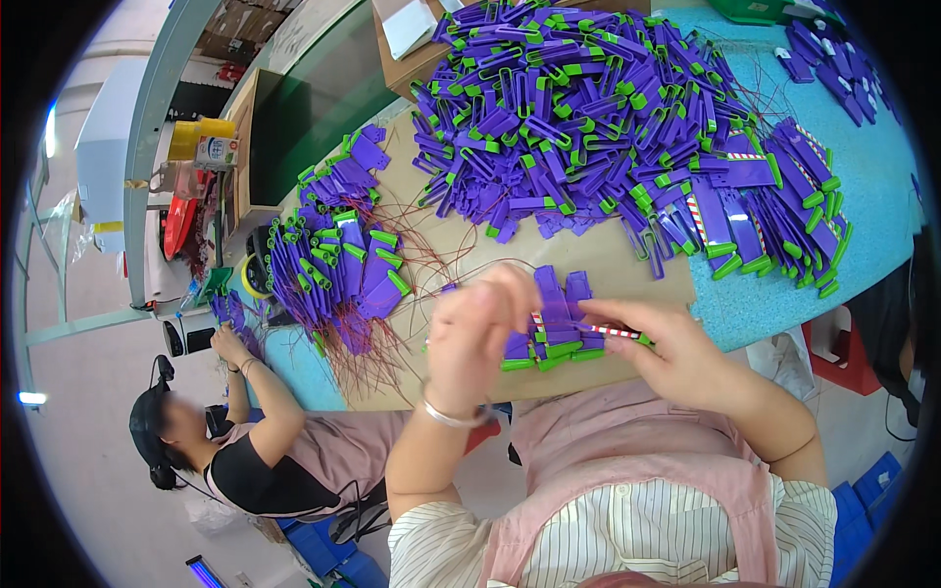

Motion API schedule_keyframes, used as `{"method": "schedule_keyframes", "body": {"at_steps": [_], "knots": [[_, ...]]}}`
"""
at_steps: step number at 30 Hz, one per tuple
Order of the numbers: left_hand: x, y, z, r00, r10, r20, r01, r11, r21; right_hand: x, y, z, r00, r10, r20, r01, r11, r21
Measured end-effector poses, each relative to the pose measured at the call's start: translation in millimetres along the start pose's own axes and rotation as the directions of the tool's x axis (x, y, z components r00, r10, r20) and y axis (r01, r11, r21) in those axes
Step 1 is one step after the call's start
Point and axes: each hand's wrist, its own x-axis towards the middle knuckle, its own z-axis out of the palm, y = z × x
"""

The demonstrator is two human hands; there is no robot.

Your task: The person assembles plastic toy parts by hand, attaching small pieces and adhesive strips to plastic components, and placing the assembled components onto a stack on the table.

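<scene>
In the head view, the right hand point(676, 351), right of centre, has its fingers closed on a striped piece point(610, 331), while the left hand point(477, 328) is blurred with curled fingers, and I cannot tell if it grips something. Between them lie a few purple-green pieces point(555, 306) on the worktop point(647, 282); judging by the large heap point(549, 127) at upper centre, much seems left, though the bundle with red wires point(338, 265) at centre left is perhaps done

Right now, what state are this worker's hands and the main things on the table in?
Left hand, raised, blurred
Right hand, pinching striped piece
Striped piece, held
Large heap, loosely piled
Left heap, loosely bunched
Thin wires, loose, trailing
Near purple pieces, lying side by side
</scene>
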Motion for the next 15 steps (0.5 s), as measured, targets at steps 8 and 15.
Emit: {"method": "schedule_keyframes", "body": {"at_steps": [8, 15], "knots": [[50.7, -3.7, -53.0, 0.954, -0.048, 0.296, -0.298, -0.051, 0.953, 0.7, -10.2, -3.3, 0.995, -0.086, -0.058, 0.078, 0.990, -0.118], [50.7, -3.1, -58.6, 0.971, -0.049, 0.232, -0.235, -0.055, 0.971, -0.7, -10.1, -6.7, 0.992, 0.100, 0.083, -0.108, 0.990, 0.092]]}}
